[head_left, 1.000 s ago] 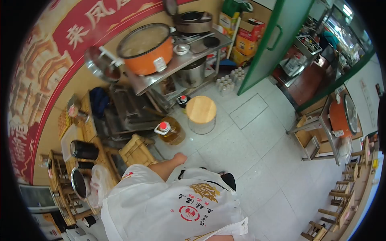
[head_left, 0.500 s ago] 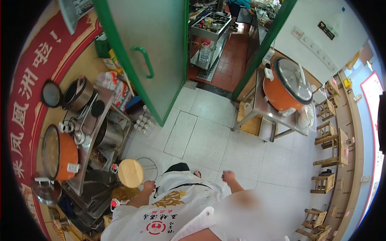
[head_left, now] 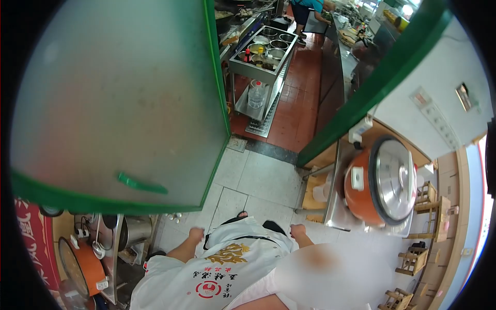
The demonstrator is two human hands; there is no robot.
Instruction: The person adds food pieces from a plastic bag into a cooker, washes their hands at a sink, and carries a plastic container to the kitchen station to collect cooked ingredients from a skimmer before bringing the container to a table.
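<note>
A person in a white printed apron walks through a kitchen doorway, left hand (head_left: pixel 196 234) and right hand (head_left: pixel 296 230) loosely curled, holding nothing. The frosted green-framed door (head_left: pixel 119 103), likely stiff and light-swinging, stands just ahead-left, its green handle (head_left: pixel 142 184) the natural grip, near the left hand.

Bright, even daylight-like light; source brightest at top right, beyond red-tiled kitchen floor (head_left: pixel 302 98). Shadows soft, faint on pale tiled floor (head_left: pixel 258 181). Glare on shiny steel lid of orange rice cooker (head_left: pixel 395 178). Strong fisheye bending, black vignette at corners. Close frosted green-framed door panel (head_left: pixel 119 98) hazy, out of focus. Smeared blur patch at bottom right of centre.
</note>
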